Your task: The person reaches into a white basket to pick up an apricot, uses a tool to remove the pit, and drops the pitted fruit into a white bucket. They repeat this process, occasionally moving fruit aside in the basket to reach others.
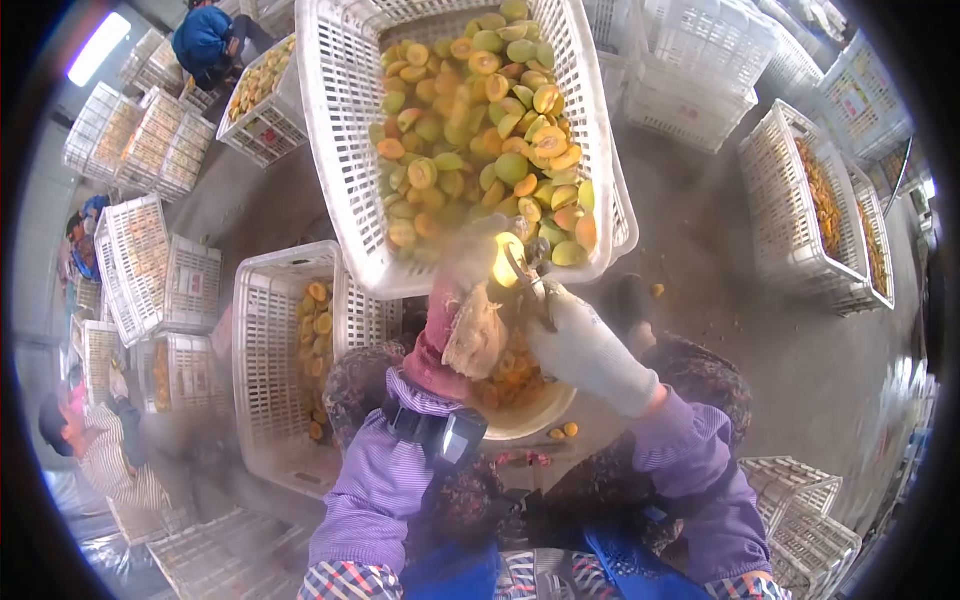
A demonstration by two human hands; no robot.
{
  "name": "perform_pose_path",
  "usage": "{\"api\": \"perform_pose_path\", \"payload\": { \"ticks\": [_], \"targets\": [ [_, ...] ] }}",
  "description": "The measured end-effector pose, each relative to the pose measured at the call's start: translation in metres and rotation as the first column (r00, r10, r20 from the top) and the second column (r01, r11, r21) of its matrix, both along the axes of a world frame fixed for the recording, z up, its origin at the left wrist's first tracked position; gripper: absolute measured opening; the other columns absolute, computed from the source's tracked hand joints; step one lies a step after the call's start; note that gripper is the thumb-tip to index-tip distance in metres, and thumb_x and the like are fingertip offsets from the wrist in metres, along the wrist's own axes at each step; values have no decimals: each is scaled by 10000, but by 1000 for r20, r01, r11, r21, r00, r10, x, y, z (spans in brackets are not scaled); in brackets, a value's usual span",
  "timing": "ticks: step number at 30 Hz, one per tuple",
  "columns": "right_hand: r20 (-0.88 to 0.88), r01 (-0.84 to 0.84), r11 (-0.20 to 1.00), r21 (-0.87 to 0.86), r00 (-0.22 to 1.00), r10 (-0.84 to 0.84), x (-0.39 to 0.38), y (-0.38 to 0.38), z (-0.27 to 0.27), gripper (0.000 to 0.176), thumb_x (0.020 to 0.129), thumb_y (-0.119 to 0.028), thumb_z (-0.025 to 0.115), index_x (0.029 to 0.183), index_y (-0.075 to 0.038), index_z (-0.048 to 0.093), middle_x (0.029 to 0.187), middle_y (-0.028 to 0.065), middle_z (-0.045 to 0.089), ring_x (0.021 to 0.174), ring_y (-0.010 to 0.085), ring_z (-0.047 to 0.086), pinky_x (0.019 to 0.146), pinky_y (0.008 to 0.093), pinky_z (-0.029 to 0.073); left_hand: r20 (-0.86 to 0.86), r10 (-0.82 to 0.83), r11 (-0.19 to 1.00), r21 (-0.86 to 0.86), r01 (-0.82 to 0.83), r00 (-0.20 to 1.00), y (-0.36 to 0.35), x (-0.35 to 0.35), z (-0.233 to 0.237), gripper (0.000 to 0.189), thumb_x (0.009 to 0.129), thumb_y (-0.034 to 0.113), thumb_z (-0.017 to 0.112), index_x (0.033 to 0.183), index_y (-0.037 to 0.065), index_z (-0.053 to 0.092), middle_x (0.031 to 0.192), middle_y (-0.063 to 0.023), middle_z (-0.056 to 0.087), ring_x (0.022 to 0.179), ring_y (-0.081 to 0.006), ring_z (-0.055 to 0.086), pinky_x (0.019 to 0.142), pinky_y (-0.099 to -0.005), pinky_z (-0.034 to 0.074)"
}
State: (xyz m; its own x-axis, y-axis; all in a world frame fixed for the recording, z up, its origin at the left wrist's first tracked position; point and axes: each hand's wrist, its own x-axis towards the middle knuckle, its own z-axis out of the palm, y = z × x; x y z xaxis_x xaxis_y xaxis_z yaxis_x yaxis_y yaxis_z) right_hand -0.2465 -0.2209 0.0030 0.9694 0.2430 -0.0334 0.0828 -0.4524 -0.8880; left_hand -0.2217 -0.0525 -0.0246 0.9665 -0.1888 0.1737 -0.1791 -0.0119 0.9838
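Observation:
My left hand (pixel 450 335), in a pink glove with a tan patch over it, is closed around a bright yellow peach half (pixel 508 262). Its fingers are partly blurred. In a white glove, my right hand (pixel 590 350) grips a curved metal pitting tool (pixel 528 275), whose end is right at the fruit. Both hands meet at the near rim of a large white crate (pixel 335 140) heaped with halved green-and-orange peaches (pixel 470 120). Below them, between my knees, stands a pale tub (pixel 520 432) holding orange fruit pieces, partly covered by my hands.
To the left is another white crate (pixel 262 400) with orange halves along one side. Filled crates (pixel 810 200) stand at the right, and stacked crates (pixel 690 70) behind. A person in blue (pixel 205 40) works at the upper left, another in stripes (pixel 115 455) at the lower left.

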Motion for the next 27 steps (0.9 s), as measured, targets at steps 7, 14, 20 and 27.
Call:
{"api": "perform_pose_path", "payload": {
  "ticks": [7, 14, 20, 27],
  "targets": [
    [176, 37, 966, -256, 984, 9, -2, -4, -8, 372, 830, -106, 583, 1155, 52, 493, 799, 221, 629, 776, 389, 631, 675, 456, 497, -41, -24, 1000, 14, 25, 999, -2, -25, 9, 351, 961, 125, 481, 1304, 55, 461, 1175, -98, 554, 1062, -214, 559, 912, -334, 488],
    [235, 40, 974, -225, 972, 15, -8, -1, -16, 359, 804, -114, 595, 1116, 44, 511, 823, 210, 627, 782, 390, 627, 719, 462, 505, -144, -53, 958, -286, 10, 988, -4, -14, -25, 341, 986, 174, 467, 1309, 65, 459, 1171, -76, 556, 1024, -191, 571, 846, -301, 517],
    [-75, -245, 956, -161, 969, 236, -2, -8, 7, 264, 814, -143, 610, 996, 41, 558, 920, 238, 606, 906, 391, 603, 773, 460, 488, 460, -331, 715, 692, -99, 824, 28, 20, 18, 396, 877, 7, 571, 1264, -35, 495, 1206, -149, 567, 1084, -224, 584, 948, -303, 481],
    [110, -67, 997, 49, 992, 61, -6, 6, -25, 265, 843, -175, 585, 1002, 36, 564, 782, 214, 616, 785, 398, 617, 730, 451, 491, -86, 88, 973, -204, -104, 992, -19, 23, 2, 402, 943, 331, 534, 1101, -38, 559, 998, -156, 627, 924, -280, 629, 887, -369, 510]
  ]
}}
